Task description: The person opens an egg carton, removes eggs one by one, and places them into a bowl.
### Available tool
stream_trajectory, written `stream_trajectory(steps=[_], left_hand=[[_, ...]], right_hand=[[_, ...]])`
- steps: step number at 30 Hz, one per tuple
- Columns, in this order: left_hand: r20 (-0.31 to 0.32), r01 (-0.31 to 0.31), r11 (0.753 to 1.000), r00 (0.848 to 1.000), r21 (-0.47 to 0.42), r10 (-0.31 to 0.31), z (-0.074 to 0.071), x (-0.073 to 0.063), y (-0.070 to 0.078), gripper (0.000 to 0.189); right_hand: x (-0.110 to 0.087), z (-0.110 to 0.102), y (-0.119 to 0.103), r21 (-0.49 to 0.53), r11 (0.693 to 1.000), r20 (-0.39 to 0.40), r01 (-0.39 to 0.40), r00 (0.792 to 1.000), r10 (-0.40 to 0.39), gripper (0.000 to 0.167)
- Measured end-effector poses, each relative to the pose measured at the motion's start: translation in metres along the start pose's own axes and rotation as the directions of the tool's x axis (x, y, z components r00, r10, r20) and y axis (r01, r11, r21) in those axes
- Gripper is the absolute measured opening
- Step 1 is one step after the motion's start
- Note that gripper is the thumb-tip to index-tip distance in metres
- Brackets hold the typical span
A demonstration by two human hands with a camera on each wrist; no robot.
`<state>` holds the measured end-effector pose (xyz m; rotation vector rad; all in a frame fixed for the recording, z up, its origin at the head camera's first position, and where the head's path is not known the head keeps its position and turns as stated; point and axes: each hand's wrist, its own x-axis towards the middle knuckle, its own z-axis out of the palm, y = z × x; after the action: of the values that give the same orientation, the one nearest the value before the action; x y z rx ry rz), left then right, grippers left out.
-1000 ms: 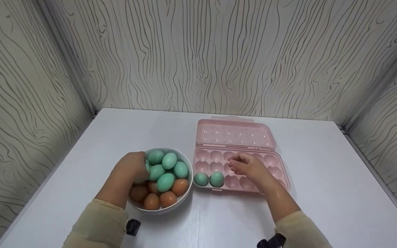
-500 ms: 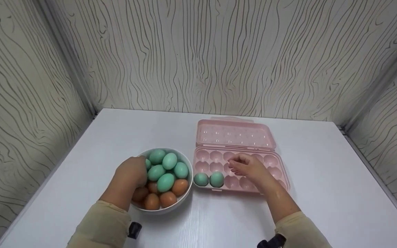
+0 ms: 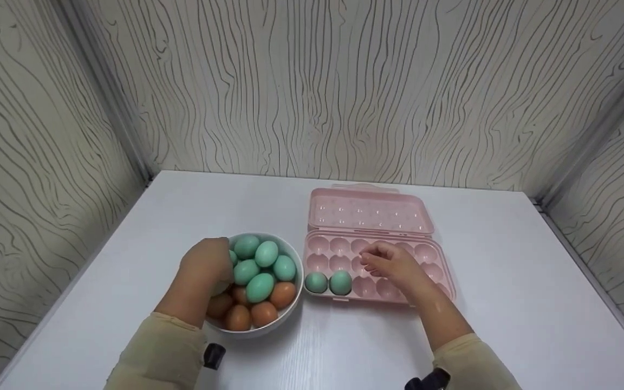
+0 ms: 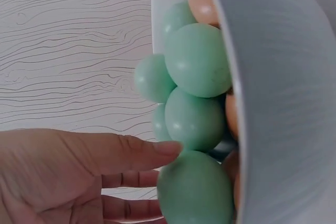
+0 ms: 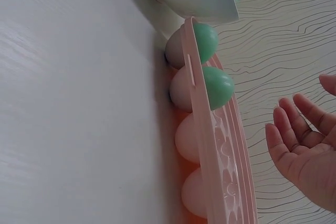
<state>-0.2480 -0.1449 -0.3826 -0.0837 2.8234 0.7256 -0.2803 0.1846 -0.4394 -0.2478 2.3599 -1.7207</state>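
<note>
In the head view, my left hand reaches down into the left side of a white bowl of green and brown eggs. The left wrist view has its thumb and fingers pinching a green egg at the bowl's edge; part of that egg is out of frame. A pink egg carton lies with its lid up to the right of the bowl. Two green eggs, one of them the larger-looking egg, sit in its front row. My right hand hovers over the carton, fingers loosely bent, holding nothing.
The carton's lid leans back behind its cups. Bowl and carton stand side by side on a white table. Wood-patterned panels enclose the table at the back and both sides.
My left hand dipped slightly toward the front of the bowl, then rose a little, staying at the bowl's left side. The right hand, carton and its two eggs look unmoved.
</note>
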Motion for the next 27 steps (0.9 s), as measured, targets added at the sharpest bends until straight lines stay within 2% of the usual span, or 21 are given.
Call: stream_trajectory(steps=[1, 6, 13, 17, 20, 27], left_hand=[[-0.08, -0.009, 0.989, 0.997, 0.146, 0.021, 0.0, 0.004, -0.001, 0.036], [-0.073, -0.01, 0.995, 0.997, 0.103, 0.018, 0.001, 0.015, 0.004, 0.053], [-0.06, -0.043, 0.999, 0.997, 0.001, 0.043, 0.003, 0.02, 0.023, 0.048], [-0.041, -0.087, 0.995, 0.995, -0.038, 0.086, 0.006, 0.022, 0.034, 0.045], [-0.054, -0.124, 0.99, 0.991, -0.064, 0.12, 0.011, 0.023, 0.042, 0.043], [-0.08, -0.236, 0.967, 0.97, -0.093, 0.229, 0.03, 0.025, 0.061, 0.041]], right_hand=[[0.0, 0.0, 0.0, 0.003, 1.0, -0.001, -0.003, 1.0, 0.003, 0.029], [0.001, 0.0, -0.003, 0.004, 1.0, -0.003, -0.002, 1.0, 0.002, 0.027], [0.003, -0.003, -0.006, -0.034, 0.999, -0.011, -0.011, 1.0, 0.01, 0.028], [0.004, -0.005, -0.008, -0.041, 0.999, -0.006, -0.002, 1.0, 0.002, 0.029], [0.007, -0.006, -0.008, -0.036, 0.999, 0.005, 0.013, 1.0, -0.013, 0.029], [0.009, -0.007, -0.01, -0.042, 0.999, 0.017, 0.025, 1.0, -0.025, 0.025]])
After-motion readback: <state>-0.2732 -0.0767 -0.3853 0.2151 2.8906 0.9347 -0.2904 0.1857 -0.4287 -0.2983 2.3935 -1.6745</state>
